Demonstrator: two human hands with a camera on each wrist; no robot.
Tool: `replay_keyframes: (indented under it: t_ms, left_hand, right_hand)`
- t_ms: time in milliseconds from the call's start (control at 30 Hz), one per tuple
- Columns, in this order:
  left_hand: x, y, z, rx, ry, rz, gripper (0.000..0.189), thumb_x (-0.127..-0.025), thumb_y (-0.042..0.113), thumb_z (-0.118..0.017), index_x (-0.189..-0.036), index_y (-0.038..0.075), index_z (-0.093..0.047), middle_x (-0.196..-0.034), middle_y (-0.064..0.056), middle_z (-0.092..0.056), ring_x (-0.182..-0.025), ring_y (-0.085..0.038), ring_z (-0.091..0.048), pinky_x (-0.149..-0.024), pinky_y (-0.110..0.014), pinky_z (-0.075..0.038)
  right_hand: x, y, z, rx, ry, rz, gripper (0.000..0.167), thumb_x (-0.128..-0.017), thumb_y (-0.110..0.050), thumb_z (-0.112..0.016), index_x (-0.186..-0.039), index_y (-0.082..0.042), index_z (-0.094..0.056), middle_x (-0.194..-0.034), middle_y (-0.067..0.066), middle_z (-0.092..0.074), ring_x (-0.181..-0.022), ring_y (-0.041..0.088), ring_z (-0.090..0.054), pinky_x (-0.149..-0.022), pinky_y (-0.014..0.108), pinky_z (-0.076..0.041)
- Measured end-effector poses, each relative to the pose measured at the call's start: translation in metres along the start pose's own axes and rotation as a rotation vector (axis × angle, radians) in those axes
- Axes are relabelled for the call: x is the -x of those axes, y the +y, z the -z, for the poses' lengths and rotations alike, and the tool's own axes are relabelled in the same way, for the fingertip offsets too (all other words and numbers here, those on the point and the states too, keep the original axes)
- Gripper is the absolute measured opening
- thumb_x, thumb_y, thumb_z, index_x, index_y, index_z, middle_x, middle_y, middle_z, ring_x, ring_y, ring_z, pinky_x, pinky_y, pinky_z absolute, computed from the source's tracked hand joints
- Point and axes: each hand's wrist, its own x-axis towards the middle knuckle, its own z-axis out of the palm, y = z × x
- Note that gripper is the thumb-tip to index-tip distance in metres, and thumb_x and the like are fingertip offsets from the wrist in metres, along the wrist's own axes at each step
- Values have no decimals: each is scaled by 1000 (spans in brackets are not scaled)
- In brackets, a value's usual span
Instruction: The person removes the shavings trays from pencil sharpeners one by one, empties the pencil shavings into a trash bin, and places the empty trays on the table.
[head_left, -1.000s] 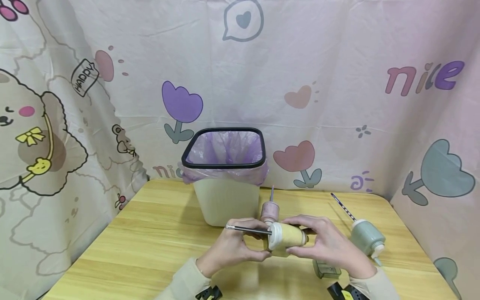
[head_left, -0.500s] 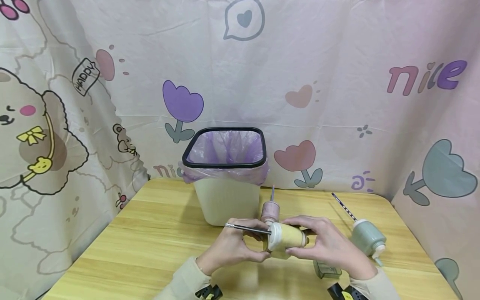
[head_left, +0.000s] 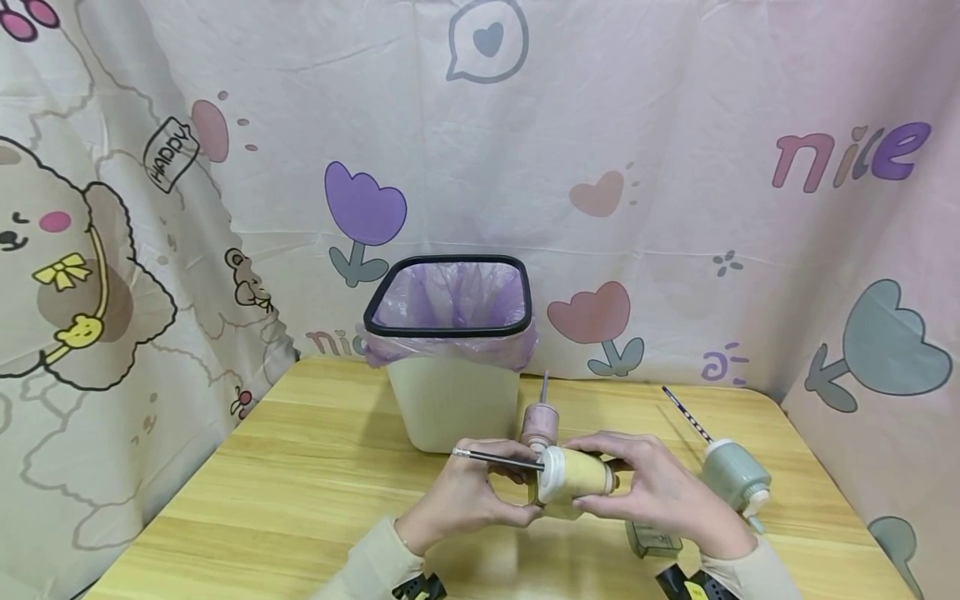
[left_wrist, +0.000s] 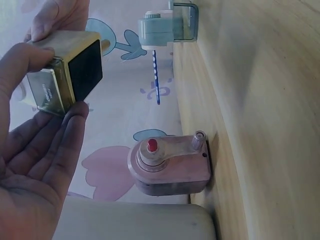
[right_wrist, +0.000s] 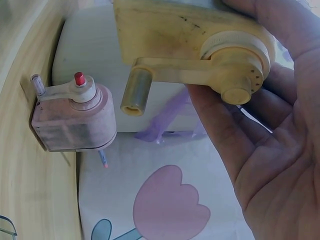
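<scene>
Both hands hold a yellow hand-crank pencil sharpener above the table, tipped on its side. A black pencil sticks out of its white front towards the left. My left hand pinches the see-through shavings drawer between thumb and fingers. From the other side my right hand grips the body, near the crank. The dark underside shows in the left wrist view. How far the drawer is pushed in, I cannot tell.
A pink crank sharpener with a pencil stands beside the lined bin. On the right are a green sharpener with a blue patterned pencil and a greenish see-through drawer. A printed curtain closes the back.
</scene>
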Motion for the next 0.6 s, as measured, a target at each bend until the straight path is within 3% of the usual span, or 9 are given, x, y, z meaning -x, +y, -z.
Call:
replay_keyframes:
  t_ms: [300, 600]
  left_hand:
    - [3, 0, 2, 37, -30, 74, 45, -75, 11, -95, -115, 9, -76, -103, -3, -83, -88, -4, -76, -82, -19, -66]
    - [1, 2, -2, 146, 24, 124, 46, -76, 3, -93, -118, 7, -74, -105, -7, -82, -89, -8, -78, -85, -26, -68]
  right_hand:
    - [0, 0, -1, -4, -15, 8, 53, -84, -28, -92, -133, -20, -72, -117, -5, -79, -91, -1, -68, -78, 25, -65]
    - [-1, -3, -4, -12, 78, -40, 55, -82, -25, -95, -132, -29, -71, -117, -12, -77, -92, 1, -69, -80, 25, -63]
